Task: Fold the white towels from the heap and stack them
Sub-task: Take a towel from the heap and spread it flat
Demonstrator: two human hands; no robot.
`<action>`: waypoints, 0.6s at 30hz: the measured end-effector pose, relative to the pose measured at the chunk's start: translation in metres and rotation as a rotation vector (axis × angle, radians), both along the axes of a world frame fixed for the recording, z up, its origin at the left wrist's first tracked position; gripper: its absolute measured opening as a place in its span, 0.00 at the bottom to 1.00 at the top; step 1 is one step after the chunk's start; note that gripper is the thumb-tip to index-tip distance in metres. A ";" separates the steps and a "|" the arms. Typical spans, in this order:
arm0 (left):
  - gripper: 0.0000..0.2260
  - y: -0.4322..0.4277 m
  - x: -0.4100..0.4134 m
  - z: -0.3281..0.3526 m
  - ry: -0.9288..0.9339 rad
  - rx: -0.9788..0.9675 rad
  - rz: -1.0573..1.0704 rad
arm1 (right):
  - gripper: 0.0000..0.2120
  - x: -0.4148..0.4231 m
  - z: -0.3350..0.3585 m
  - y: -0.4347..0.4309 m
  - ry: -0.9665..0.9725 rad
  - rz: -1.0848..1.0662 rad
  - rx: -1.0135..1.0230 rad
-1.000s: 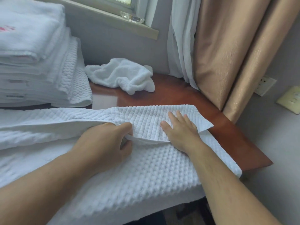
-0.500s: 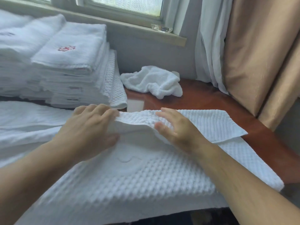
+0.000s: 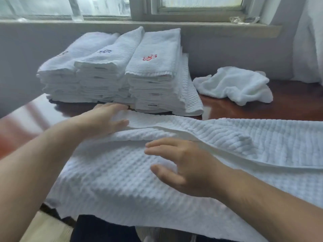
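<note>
Head view: waffle towel (image 3: pixel 113 180) laid across the counter (image 3: pixel 288 105).
Its folded flap is touched by the left hand (image 3: pixel 103 121), fingers straight; the right hand (image 3: pixel 185 165) is held over the lower layer, fingers spread.

Folded stacks (image 3: pixel 111 72) block the back; bare table (image 3: pixel 288 102) right of the crumpled towel (image 3: pixel 234 86)

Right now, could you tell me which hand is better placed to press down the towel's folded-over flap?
Left, I think. The left hand touches the flap's end on the waffle towel; the right hand is over the lower layer.
</note>
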State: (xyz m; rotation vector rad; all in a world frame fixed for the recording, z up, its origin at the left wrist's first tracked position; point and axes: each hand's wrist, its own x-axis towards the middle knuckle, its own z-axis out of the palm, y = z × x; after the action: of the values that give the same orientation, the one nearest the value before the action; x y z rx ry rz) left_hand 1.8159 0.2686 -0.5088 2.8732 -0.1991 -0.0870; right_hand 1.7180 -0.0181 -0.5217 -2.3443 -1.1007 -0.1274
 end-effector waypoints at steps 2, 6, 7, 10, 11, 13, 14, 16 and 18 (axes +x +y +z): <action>0.40 0.021 -0.001 0.000 0.059 0.000 -0.006 | 0.23 0.006 -0.002 0.027 0.165 0.085 -0.042; 0.34 0.040 -0.001 -0.005 -0.016 0.064 0.007 | 0.27 0.015 -0.011 0.061 0.181 0.172 -0.213; 0.27 0.040 0.000 -0.006 -0.085 0.119 0.005 | 0.28 0.017 -0.014 0.065 0.159 0.181 -0.250; 0.12 0.035 -0.003 0.003 -0.385 0.202 0.000 | 0.31 0.023 -0.018 0.072 0.125 0.192 -0.337; 0.11 0.034 -0.005 0.009 -0.494 0.143 0.016 | 0.31 0.027 -0.018 0.074 0.115 0.187 -0.356; 0.10 0.034 -0.011 0.028 -0.711 0.004 0.037 | 0.30 0.038 -0.017 0.080 0.083 0.158 -0.390; 0.10 0.033 -0.016 0.039 -0.794 -0.036 0.036 | 0.30 0.044 -0.016 0.084 0.066 0.144 -0.404; 0.10 0.033 -0.024 0.058 -0.912 -0.083 -0.002 | 0.29 0.060 -0.012 0.092 0.058 0.119 -0.407; 0.09 0.035 -0.034 0.067 -1.009 -0.123 -0.018 | 0.28 0.073 -0.010 0.101 0.044 0.074 -0.360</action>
State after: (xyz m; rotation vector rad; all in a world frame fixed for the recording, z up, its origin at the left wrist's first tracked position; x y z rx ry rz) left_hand 1.7817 0.3035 -0.4416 2.5159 -0.3834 1.3143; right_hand 1.7910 0.0827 -0.5315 -2.5989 -1.2737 0.1629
